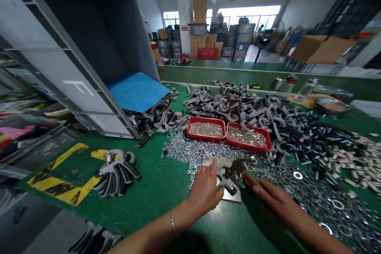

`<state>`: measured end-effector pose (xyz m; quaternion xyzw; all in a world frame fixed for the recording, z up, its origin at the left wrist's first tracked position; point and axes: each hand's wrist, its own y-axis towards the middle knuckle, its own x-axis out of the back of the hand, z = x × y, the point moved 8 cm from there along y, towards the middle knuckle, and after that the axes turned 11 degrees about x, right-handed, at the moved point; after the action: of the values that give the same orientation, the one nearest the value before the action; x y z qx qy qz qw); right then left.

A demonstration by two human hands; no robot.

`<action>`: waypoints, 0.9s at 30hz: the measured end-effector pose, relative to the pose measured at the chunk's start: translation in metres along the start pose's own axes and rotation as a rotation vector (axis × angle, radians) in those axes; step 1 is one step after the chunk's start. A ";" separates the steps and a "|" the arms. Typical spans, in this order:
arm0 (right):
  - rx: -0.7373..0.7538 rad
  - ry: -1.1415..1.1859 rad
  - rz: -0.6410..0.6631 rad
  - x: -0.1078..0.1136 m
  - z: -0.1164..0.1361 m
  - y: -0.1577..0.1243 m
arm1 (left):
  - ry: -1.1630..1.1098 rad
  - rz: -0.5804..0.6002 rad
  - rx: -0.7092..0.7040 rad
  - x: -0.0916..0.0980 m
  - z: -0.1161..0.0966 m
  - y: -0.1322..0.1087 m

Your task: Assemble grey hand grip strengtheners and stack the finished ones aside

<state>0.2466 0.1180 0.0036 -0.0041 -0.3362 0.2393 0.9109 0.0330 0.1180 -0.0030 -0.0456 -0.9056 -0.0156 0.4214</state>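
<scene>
Head view: the left hand (205, 192) presses its open fingers on a steel plate (235, 194) on the green surface (149, 194), among scattered washers (190, 151); the right hand (275, 206) grips a wooden-handled hammer (251, 178) above it.

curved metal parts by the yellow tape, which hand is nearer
Left hand is nearer, to the right of the curved metal parts, resting on a metal plate. Right hand is farther right, past the plate, holding a wooden-handled hammer.
</scene>
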 end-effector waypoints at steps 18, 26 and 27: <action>0.056 -0.581 -0.003 -0.011 -0.019 0.022 | 0.067 0.040 -0.031 0.001 0.011 -0.020; 0.070 0.033 -0.289 0.021 0.014 0.017 | 0.038 0.032 -0.006 0.001 0.016 -0.009; 0.056 0.202 -0.317 0.010 0.019 0.020 | 0.030 0.032 -0.003 0.001 0.018 -0.010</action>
<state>0.2333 0.1376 0.0209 0.0501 -0.2327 0.1005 0.9660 0.0181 0.1096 -0.0134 -0.0605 -0.8982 -0.0107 0.4353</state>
